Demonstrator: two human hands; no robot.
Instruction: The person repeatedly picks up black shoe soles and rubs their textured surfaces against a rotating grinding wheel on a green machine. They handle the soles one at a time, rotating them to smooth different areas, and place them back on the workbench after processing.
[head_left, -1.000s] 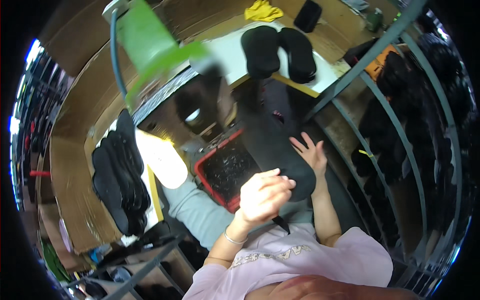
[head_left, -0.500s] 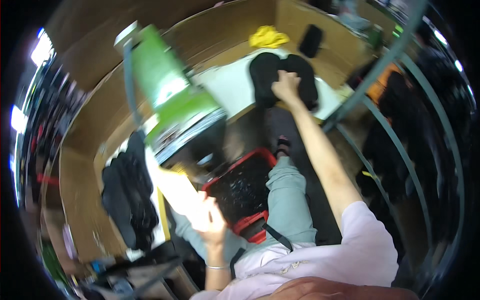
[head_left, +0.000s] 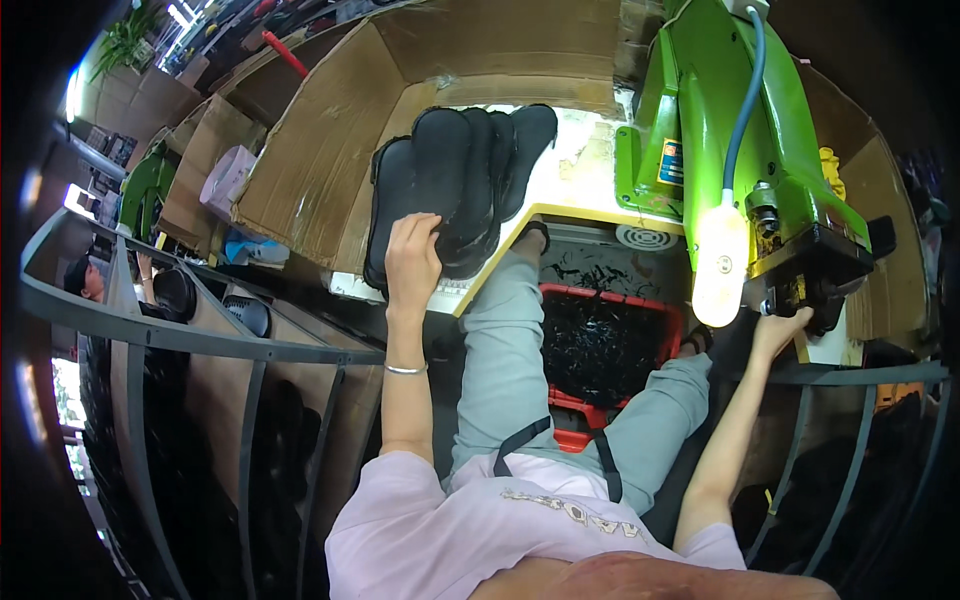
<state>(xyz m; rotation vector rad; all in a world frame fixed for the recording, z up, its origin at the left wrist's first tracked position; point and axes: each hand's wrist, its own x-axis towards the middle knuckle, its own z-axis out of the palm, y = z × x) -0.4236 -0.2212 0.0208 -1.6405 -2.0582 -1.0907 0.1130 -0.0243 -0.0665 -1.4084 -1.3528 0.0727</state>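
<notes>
At black insoles [head_left: 440,165] left of the green bench machine [head_left: 718,125], best handled singly: left hand [head_left: 412,262]; at its front: right hand [head_left: 783,328]; finger grips unclear.

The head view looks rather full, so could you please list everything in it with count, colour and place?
Tabletop: one, white, ahead
Sole-shaped pads: at least four, black, overlapping, tabletop's left
Machine: one, green, right
Lamp: one, lit white, beside the machine
Bin: one, red, centre
Scraps: many, black, inside the bin
Cardboard: several panels, brown, around the tabletop
Cloth: one, yellow, beyond the machine
Rails: several, grey, both sides
Plant: one, green, upper left
Another person: one, partly visible, far left
Trousers: one pair, grey-green, centre
Shirt: one, pale lilac, bottom
Left grip: one, bare, at the pads' near end
Right grip: one, bare, at the machine's dark lower part
</notes>
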